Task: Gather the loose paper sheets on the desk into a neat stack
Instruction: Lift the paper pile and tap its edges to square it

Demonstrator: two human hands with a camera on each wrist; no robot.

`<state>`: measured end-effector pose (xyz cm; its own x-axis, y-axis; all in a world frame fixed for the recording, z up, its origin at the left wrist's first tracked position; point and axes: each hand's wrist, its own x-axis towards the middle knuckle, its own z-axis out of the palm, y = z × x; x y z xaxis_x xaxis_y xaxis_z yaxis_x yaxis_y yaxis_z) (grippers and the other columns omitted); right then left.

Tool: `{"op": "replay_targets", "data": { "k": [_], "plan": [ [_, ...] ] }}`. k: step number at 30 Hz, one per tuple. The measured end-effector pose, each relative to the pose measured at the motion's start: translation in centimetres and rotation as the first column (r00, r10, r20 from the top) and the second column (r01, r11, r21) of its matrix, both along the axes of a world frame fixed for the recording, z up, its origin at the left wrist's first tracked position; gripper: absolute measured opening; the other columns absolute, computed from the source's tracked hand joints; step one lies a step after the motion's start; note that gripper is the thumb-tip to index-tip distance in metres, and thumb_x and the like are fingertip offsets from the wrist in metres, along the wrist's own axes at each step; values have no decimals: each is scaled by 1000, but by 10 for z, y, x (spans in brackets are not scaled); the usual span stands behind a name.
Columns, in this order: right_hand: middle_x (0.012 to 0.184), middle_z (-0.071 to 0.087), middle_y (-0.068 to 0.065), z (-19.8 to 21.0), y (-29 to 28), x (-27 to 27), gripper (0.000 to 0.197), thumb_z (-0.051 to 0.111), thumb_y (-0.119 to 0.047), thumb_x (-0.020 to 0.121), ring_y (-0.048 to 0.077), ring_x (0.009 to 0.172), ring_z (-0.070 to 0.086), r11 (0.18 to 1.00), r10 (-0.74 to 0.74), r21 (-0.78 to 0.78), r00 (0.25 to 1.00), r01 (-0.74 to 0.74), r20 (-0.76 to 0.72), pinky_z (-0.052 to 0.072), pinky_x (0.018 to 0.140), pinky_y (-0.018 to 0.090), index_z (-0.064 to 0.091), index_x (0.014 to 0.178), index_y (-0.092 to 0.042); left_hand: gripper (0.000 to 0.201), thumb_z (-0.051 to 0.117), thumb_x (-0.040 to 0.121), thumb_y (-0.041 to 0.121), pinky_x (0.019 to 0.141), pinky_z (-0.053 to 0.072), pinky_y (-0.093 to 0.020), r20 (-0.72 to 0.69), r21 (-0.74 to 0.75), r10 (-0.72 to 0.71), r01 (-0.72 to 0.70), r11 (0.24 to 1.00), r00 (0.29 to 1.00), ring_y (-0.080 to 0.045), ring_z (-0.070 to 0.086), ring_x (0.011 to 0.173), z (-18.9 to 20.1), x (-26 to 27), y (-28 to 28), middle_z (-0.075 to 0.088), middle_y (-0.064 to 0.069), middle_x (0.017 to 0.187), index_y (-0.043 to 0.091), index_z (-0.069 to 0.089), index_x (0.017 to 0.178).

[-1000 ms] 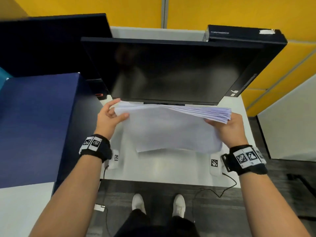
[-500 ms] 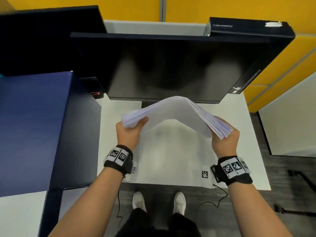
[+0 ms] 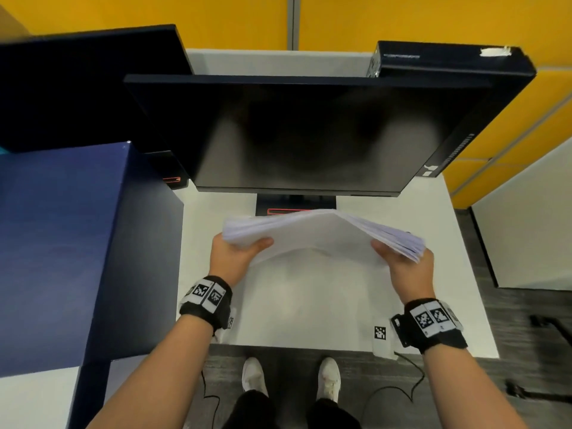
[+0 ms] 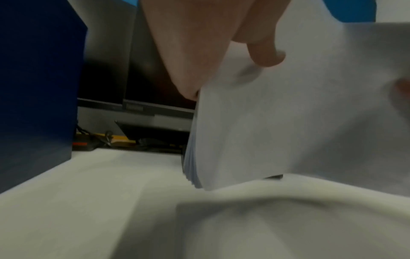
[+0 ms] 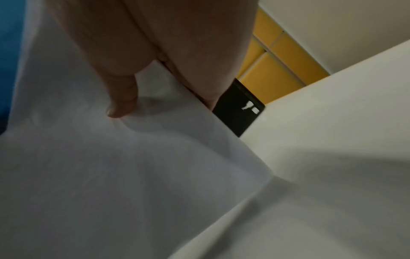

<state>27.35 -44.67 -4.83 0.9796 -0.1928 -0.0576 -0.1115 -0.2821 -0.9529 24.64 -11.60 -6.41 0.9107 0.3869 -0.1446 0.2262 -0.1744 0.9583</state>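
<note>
A thick bundle of white paper sheets is held above the white desk, bowed upward in the middle. My left hand grips its left end, thumb on the near face. My right hand grips the right end, where the sheet edges fan out unevenly. In the left wrist view the paper sheets hang upright with their stacked edge toward the desk and my thumb pressed on them. In the right wrist view my thumb presses the paper sheets.
A dark monitor stands just behind the paper, its stand base below it. A blue partition block rises at the left. A black box stands at the back right. Tagged markers lie at the desk's near edge.
The bundle went from lying flat between my hands to bowed upward. Both hands came nearer and lower, and the left hand closed its grip on the left end.
</note>
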Motion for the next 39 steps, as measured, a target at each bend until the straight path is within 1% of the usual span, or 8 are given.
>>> {"op": "replay_targets", "data": {
  "k": [4,8,14,17,21,31,35,39],
  "plan": [
    [96,72,3,-15,7,2,24,79,-9,80,8,81,68,999,27,-43,993,-32,-118,51,72,6,70,102,-13,33,88,75,22,83,60,-32,-106,-7,27,-28,1000,994,-20,75,95,-9,4,-6,77,0,98,12,77,105],
    [90,69,5,-5,2,3,15,73,-3,85,4,77,65,996,-31,-86,999,30,-17,45,65,-2,70,99,-8,23,85,79,20,76,55,-12,-19,4,10,-10,1000,1000,7,71,83,7,7,1,75,12,95,27,74,97],
    [91,69,-4,-18,7,-10,39,79,-34,79,7,77,64,997,9,-68,992,-18,-127,52,76,27,68,108,-10,27,86,78,25,64,49,-6,-90,18,76,-75,997,993,2,63,72,-3,-7,-15,65,11,84,19,63,90],
    [104,66,-6,-12,11,-11,47,84,-21,76,8,94,63,997,-27,66,998,31,-59,51,83,22,59,115,-11,45,90,73,28,74,50,-5,-4,-65,135,-135,989,991,11,65,82,3,-7,-23,70,11,97,19,63,108],
    [97,61,-2,1,25,-13,39,77,-28,79,10,88,59,968,-150,205,989,148,-3,46,78,21,55,108,-14,44,76,82,43,92,56,-32,24,-214,265,-254,943,964,-16,69,103,10,-5,-36,71,-2,111,17,63,115],
    [78,52,-2,13,37,11,24,56,-34,96,13,72,49,900,-382,197,921,389,-70,38,65,24,56,84,-13,24,57,91,46,75,57,-35,-82,-294,367,-375,879,927,-28,66,88,21,16,-35,66,-6,92,23,65,89],
    [97,59,-1,10,22,11,36,47,-47,94,13,88,55,951,-241,186,968,249,-65,43,76,24,60,102,-15,22,56,97,42,77,59,-34,-16,-168,226,-226,960,974,-24,65,96,18,13,-27,65,-5,107,26,62,112],
    [110,65,-9,-5,-1,3,40,77,-10,81,2,96,64,996,78,56,993,-74,-87,48,79,13,62,117,-19,51,88,74,17,82,58,-28,-123,-36,-34,30,999,992,-17,71,99,-10,3,-3,72,2,107,16,65,120]
  ]
}}
